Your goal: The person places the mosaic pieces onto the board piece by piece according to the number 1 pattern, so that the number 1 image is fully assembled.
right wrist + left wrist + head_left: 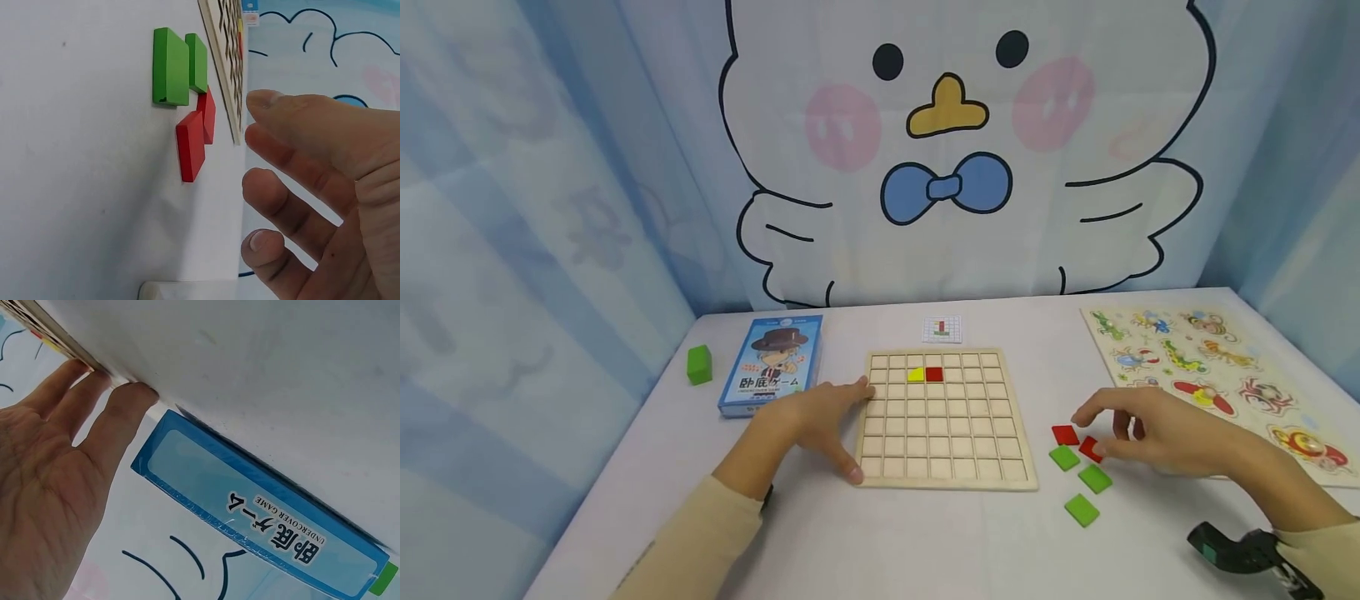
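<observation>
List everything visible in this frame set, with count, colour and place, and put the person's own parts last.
grid board: 1, pale wood, centre of the table
tiles in the board: 2, one yellow and one red, side by side in the second row
loose red tiles: 2, right of the board, by the right hand
loose green tiles: 3, right of the board, nearer the person
pattern card: 1, white, behind the board
game box: 1, blue, left of the board
green block: 1, left of the box
animal puzzle: 1, multicoloured, far right
table: 1, white
left hand: flat against the board's left edge
right hand: over the red tiles, holding nothing
</observation>
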A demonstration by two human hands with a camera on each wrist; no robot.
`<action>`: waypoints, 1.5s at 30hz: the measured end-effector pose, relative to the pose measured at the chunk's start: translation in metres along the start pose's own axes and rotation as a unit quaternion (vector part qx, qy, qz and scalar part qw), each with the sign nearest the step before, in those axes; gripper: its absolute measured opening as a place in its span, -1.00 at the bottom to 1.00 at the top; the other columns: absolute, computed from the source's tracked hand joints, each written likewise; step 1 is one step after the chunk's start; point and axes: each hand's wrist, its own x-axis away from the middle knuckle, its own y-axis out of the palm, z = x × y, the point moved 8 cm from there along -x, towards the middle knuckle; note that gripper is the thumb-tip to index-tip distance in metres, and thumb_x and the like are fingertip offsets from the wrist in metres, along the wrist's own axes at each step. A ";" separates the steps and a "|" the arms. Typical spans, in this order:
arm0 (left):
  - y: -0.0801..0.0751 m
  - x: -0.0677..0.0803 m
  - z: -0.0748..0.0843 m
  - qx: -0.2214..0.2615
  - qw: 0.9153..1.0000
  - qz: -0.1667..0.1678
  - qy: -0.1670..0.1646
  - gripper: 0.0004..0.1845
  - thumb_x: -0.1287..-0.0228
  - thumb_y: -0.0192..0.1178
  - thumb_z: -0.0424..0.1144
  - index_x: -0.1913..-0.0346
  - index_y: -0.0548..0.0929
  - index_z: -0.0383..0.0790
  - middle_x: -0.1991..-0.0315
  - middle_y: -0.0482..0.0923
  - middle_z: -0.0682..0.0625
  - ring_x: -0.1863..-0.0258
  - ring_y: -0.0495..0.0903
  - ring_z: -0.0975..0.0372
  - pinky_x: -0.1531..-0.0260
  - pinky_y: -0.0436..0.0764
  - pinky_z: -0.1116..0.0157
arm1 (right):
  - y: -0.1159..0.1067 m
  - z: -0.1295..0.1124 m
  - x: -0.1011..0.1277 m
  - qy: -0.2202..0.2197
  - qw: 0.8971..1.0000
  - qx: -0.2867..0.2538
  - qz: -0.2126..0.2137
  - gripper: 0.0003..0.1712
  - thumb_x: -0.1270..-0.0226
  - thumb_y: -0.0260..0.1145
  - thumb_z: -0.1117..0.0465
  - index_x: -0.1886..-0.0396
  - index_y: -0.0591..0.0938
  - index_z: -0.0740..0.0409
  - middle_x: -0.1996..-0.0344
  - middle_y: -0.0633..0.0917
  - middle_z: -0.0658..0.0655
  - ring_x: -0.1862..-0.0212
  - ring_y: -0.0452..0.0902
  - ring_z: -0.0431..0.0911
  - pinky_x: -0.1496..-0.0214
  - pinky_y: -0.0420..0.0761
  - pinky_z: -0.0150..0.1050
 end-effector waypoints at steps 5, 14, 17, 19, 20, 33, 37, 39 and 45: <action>0.005 -0.001 -0.002 -0.004 1.000 -0.005 -0.001 0.36 0.32 0.69 0.27 -0.63 0.16 0.15 -0.67 -0.02 0.11 -0.62 0.05 -0.10 -0.51 0.21 -0.15 | 0.009 0.001 0.001 -0.007 1.000 0.000 -0.028 -0.61 -0.34 0.46 0.22 -0.10 0.66 -0.24 0.09 0.70 -0.16 0.30 0.47 -0.32 0.34 0.53 -0.40; 0.000 -0.002 -0.004 -0.018 1.000 -0.007 -0.003 0.36 0.31 0.67 0.30 -0.63 0.14 0.21 -0.67 -0.04 0.14 -0.62 0.05 -0.08 -0.50 0.21 -0.16 | 0.015 0.002 0.010 -0.016 0.999 0.015 -0.032 -0.58 -0.34 0.43 0.30 -0.10 0.65 -0.23 0.08 0.68 -0.19 0.29 0.46 -0.36 0.33 0.52 -0.39; 0.002 -0.001 -0.005 -0.013 1.000 -0.010 -0.012 0.36 0.34 0.68 0.29 -0.63 0.16 0.21 -0.67 -0.03 0.14 -0.62 0.06 -0.08 -0.49 0.23 -0.16 | 0.014 0.003 0.012 -0.030 0.999 0.029 -0.017 -0.55 -0.30 0.48 0.29 -0.08 0.65 -0.25 0.09 0.67 -0.20 0.28 0.46 -0.36 0.33 0.52 -0.40; 0.002 0.000 -0.005 -0.012 1.000 -0.009 -0.015 0.36 0.35 0.68 0.29 -0.62 0.17 0.21 -0.67 -0.02 0.15 -0.61 0.07 -0.08 -0.49 0.24 -0.17 | 0.014 0.003 0.013 -0.041 0.998 0.036 -0.005 -0.55 -0.27 0.51 0.28 -0.07 0.65 -0.26 0.09 0.65 -0.20 0.28 0.46 -0.35 0.32 0.52 -0.41; 0.002 0.000 -0.005 -0.011 1.000 -0.008 -0.015 0.36 0.35 0.69 0.28 -0.62 0.17 0.21 -0.67 -0.01 0.15 -0.61 0.07 -0.08 -0.49 0.24 -0.17 | 0.014 0.003 0.014 -0.043 0.998 0.036 -0.002 -0.55 -0.27 0.51 0.27 -0.06 0.65 -0.27 0.09 0.65 -0.20 0.27 0.46 -0.34 0.32 0.52 -0.41; 0.000 -0.001 -0.002 -0.008 1.000 -0.007 -0.010 0.36 0.33 0.69 0.26 -0.63 0.16 0.21 -0.67 -0.03 0.15 -0.61 0.06 -0.08 -0.49 0.24 -0.17 | 0.009 0.016 0.021 -0.004 0.999 0.037 -0.021 -0.61 -0.28 0.51 0.25 0.02 0.66 -0.29 0.12 0.63 -0.23 0.28 0.43 -0.35 0.33 0.48 -0.42; -0.001 0.000 -0.002 -0.007 1.000 -0.008 -0.009 0.36 0.33 0.68 0.27 -0.63 0.15 0.21 -0.67 -0.04 0.15 -0.62 0.05 -0.08 -0.49 0.22 -0.17 | 0.011 0.020 0.023 0.018 0.999 0.034 -0.022 -0.65 -0.31 0.49 0.17 -0.04 0.66 -0.24 0.13 0.62 -0.23 0.30 0.40 -0.35 0.35 0.45 -0.41; -0.001 0.000 -0.002 -0.006 1.000 -0.010 -0.010 0.36 0.32 0.68 0.27 -0.63 0.15 0.22 -0.67 -0.05 0.15 -0.62 0.04 -0.08 -0.50 0.21 -0.17 | 0.012 0.020 0.024 0.025 0.999 0.027 -0.023 -0.64 -0.35 0.47 0.14 -0.12 0.65 -0.18 0.10 0.62 -0.21 0.29 0.40 -0.34 0.34 0.46 -0.41; -0.001 0.001 -0.002 -0.004 1.000 -0.014 -0.013 0.36 0.32 0.68 0.26 -0.64 0.14 0.21 -0.67 -0.05 0.14 -0.62 0.02 -0.10 -0.51 0.18 -0.18 | 0.007 0.014 0.025 -0.011 0.999 0.037 0.023 -0.58 -0.40 0.41 0.27 -0.21 0.63 -0.09 0.05 0.61 -0.19 0.26 0.42 -0.35 0.34 0.46 -0.42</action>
